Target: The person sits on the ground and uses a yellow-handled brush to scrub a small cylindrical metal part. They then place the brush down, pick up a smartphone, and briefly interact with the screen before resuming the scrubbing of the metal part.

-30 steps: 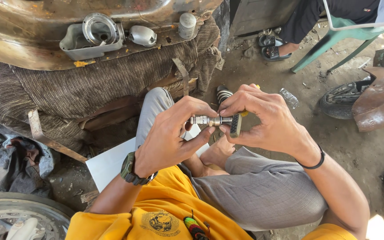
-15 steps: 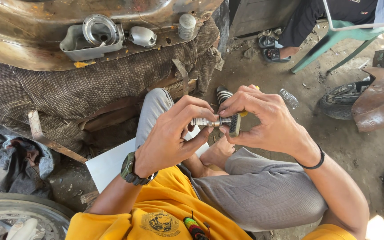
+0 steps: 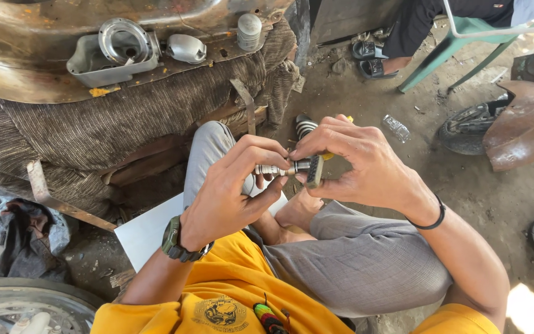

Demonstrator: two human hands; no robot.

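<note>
My left hand [image 3: 233, 188] pinches a small metal spark plug [image 3: 273, 169] by its pale end, holding it level in front of me. My right hand [image 3: 360, 164] grips a small brush with a yellow handle [image 3: 314, 170], its bristle head pressed against the plug's threaded tip. Both hands meet above my crossed legs in grey trousers [image 3: 353, 260]. A dark watch sits on my left wrist and a black band on my right wrist.
A rusty metal body panel [image 3: 44, 74] lies on striped cloth at the upper left, bearing a grey housing [image 3: 109, 52] and a small cylinder [image 3: 248, 31]. White sheet [image 3: 149, 229] under my knee. Another person's sandalled feet [image 3: 372, 59] and a green chair [image 3: 465, 43] stand at the upper right. Rusty fender [image 3: 520, 127] right.
Both hands and the plug shifted slightly left and down in view as the camera moved. The brush stays against the plug tip.
</note>
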